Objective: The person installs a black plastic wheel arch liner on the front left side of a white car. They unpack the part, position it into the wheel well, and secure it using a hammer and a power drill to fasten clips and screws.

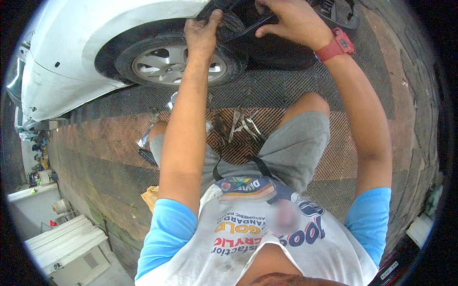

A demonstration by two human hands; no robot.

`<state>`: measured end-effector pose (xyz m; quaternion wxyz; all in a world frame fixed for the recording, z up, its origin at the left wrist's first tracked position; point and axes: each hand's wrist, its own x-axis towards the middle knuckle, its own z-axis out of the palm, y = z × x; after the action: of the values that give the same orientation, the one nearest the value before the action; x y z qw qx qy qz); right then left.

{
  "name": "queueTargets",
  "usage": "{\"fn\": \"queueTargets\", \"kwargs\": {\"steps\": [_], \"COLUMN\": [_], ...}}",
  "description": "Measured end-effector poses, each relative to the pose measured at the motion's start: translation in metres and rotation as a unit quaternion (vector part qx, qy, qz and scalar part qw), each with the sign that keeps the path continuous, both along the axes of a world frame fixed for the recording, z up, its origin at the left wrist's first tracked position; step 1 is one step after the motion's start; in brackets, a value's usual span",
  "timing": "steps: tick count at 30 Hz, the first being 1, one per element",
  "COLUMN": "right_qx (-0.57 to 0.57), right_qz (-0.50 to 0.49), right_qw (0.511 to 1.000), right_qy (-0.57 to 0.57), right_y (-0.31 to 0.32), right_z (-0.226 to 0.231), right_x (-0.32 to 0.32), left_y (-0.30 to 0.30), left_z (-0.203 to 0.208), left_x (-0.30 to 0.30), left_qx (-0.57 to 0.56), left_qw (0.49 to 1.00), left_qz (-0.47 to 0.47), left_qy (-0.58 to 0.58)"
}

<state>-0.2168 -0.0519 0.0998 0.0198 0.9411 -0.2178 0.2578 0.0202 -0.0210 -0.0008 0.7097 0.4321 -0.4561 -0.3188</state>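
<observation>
Both my arms reach up to the wheel arch of a white car (86, 43). My left hand (202, 35) rests against the tyre (129, 50) by the silver alloy wheel (162, 64), its fingers on a black part at the arch's edge. My right hand (291, 19), with a red watch (336, 45) on the wrist, grips a thin black rod or strip (248, 29) inside the dark arch. What the fingers hold behind the tyre is partly hidden.
Several metal hand tools (243, 125) lie on the ribbed floor tiles (105, 143) between my knees. A piece of brown cardboard (150, 196) lies at my left thigh. White slatted crates (67, 240) and clutter stand at the lower left.
</observation>
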Motion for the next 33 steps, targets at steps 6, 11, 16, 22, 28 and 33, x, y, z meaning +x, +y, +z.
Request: {"fn": "queueTargets", "kwargs": {"steps": [6, 11, 16, 22, 28, 33], "right_qx": [-0.052, -0.091, -0.147, -0.135, -0.078, -0.077], "right_qz": [-0.025, -0.059, -0.004, -0.027, -0.122, -0.231], "right_qw": [0.998, 0.994, 0.989, 0.990, 0.985, 0.963], "right_qy": [0.026, 0.030, 0.007, 0.026, 0.099, 0.112], "right_y": [0.008, 0.002, -0.002, -0.011, -0.026, -0.029], "right_z": [-0.007, -0.048, -0.078, -0.089, -0.076, -0.073], "right_x": [-0.002, -0.018, -0.049, -0.113, -0.190, -0.230], "left_y": [0.006, 0.005, 0.007, 0.009, 0.010, 0.005], "left_z": [0.001, -0.001, 0.000, -0.004, 0.003, -0.001], "left_x": [-0.002, -0.007, -0.003, -0.004, -0.007, -0.010], "left_qx": [-0.025, -0.032, 0.007, 0.011, 0.032, 0.007], "left_qw": [1.000, 0.998, 0.998, 0.999, 0.998, 0.999], "left_qz": [-0.003, -0.008, -0.007, 0.034, 0.041, 0.003], "left_qy": [0.009, 0.049, 0.058, 0.040, 0.028, 0.031]}}
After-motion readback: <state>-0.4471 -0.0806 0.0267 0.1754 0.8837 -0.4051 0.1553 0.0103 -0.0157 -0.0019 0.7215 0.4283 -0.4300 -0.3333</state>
